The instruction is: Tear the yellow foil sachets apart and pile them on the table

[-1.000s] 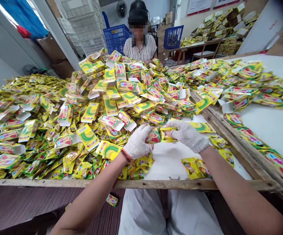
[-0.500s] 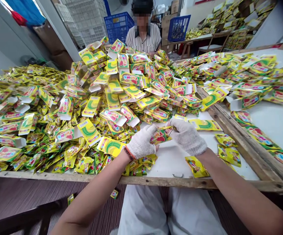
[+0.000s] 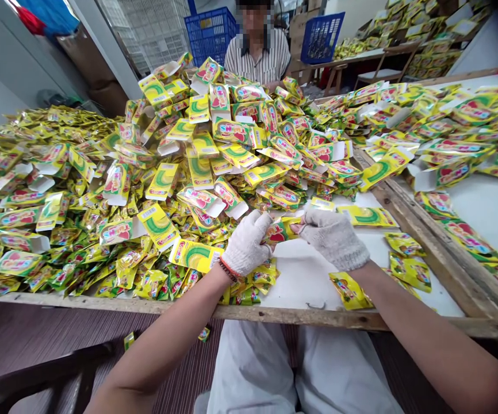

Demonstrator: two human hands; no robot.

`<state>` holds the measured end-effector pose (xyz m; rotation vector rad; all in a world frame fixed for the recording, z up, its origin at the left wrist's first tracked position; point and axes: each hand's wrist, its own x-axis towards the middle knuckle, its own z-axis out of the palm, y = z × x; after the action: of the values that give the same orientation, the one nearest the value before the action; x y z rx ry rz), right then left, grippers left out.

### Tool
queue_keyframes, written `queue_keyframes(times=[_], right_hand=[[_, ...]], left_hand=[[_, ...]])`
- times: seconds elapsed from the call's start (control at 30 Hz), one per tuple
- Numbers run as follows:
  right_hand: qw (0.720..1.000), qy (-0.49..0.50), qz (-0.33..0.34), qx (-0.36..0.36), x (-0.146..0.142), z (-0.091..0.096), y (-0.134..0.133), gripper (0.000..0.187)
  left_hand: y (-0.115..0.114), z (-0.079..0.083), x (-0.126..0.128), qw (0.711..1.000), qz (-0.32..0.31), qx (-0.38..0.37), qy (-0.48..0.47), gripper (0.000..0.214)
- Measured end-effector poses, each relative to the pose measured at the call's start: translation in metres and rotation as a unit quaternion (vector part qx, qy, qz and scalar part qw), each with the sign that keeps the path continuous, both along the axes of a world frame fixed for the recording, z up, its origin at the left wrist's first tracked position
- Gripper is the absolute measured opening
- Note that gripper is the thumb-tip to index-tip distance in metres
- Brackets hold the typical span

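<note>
Between my two gloved hands is a small printed carton (image 3: 276, 231), yellow, red and green, held above the white table top. My left hand (image 3: 247, 244), in a white fingerless-tip glove, is closed round its left part and hides much of it. With bent fingertips my right hand (image 3: 333, 238) pinches the carton's right end. A heap of similar cartons (image 3: 201, 167), many with open white flaps, rises just beyond my hands. Shiny yellow sachets (image 3: 149, 284) lie loose to the left of my left wrist. Another sachet (image 3: 348, 290) lies below my right hand.
A wooden rim (image 3: 301, 316) runs along the table's front edge, and a wooden divider (image 3: 430, 247) crosses at the right. Beyond the divider lie more cartons (image 3: 464, 238). Opposite sits a person (image 3: 257, 57) in a striped shirt. Blue crates (image 3: 210, 35) stand behind.
The carton between my hands has turned slightly, and more of its yellow right end shows. Both hands remain closed on it. The camera view has shifted a little.
</note>
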<state>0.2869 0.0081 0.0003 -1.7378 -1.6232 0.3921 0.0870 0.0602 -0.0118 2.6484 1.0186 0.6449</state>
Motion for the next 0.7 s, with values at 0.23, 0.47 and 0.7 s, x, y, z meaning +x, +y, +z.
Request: queue_keyframes(times=[0.23,0.47,0.7], right_hand=[[1.0,-0.009,-0.004,0.017,-0.003,0.001,0.0,0.018],[0.969,0.173,0.091,-0.149,-0.005,0.006,-0.007,0.022],[0.905,0.298,0.158,-0.259,-0.014,0.001,-0.01,0.028]], left_hand=[[0.0,-0.002,0.004,0.999,-0.029,0.01,0.011,0.05],[0.0,-0.003,0.004,1.0,0.006,0.01,-0.001,0.06],[-0.007,0.006,0.007,0.997,-0.033,-0.029,-0.059,0.052]])
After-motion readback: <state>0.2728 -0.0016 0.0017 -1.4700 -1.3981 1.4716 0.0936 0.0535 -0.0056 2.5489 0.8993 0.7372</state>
